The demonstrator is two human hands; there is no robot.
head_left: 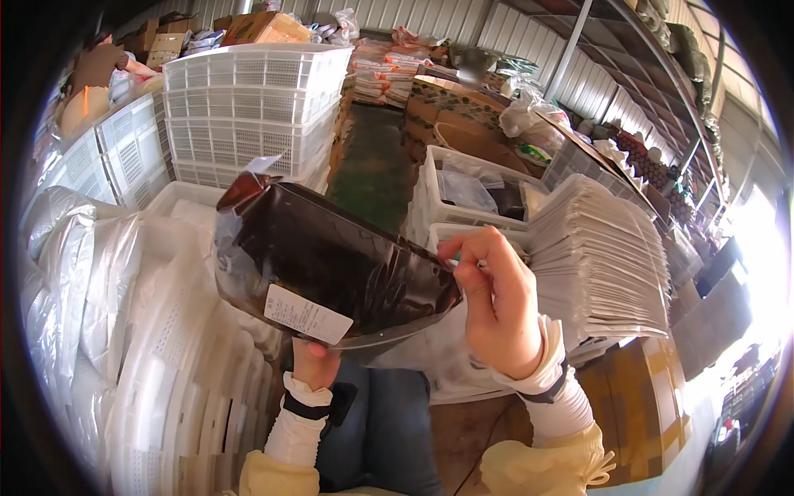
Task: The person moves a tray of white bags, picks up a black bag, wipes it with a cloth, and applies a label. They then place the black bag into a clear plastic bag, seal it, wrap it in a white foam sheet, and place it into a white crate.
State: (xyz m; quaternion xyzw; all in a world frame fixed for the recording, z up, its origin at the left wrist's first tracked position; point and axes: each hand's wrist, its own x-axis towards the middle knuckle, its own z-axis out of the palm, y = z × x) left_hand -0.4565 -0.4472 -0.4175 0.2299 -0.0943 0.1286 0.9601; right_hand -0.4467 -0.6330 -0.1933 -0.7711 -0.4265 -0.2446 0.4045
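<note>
A dark brown, glossy, box-shaped item in a clear plastic bag [331,240] is held up in front of me, tilted down to the right. A white printed label [308,315] sits on its lower front. My left hand [315,362] supports the bag from below; the thumb shows at its lower edge and the other fingers are hidden behind it. With thumb and fingers pinched together, my right hand [496,293] grips the bag's right end. A piece of clear film [259,164] sticks up at the upper left end.
White plastic crates [256,103] are stacked at the back left. Nested white trays [178,372] and plastic wrapping [66,273] stand at my left. On the right are an open crate with bagged items [475,186], a stack of white sheets [591,256] and a taped carton [633,405]. Another person [99,66] is at the far left.
</note>
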